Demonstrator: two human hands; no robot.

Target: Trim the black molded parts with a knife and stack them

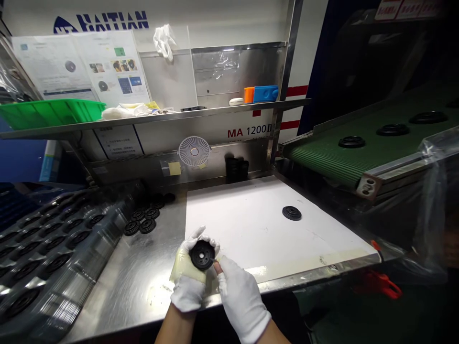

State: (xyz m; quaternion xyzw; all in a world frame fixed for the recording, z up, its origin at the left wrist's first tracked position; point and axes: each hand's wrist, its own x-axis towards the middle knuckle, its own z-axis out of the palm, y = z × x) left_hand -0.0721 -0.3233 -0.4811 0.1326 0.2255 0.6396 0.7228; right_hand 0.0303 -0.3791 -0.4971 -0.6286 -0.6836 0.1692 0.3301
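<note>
Black rubber disc (202,254) clamped in the gloved left hand (188,282), fingers (198,234) curled round its rim, just above the steel bench (136,291)! Gloved right hand (242,298) right alongside, fingertips (217,268) closed at the disc's edge, any pinched item too small to tell. Second disc (291,213) out on the white sheet (244,224).

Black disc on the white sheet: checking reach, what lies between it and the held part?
Head view: only white sheet separates the black disc and the round black part in the left hand.
</note>
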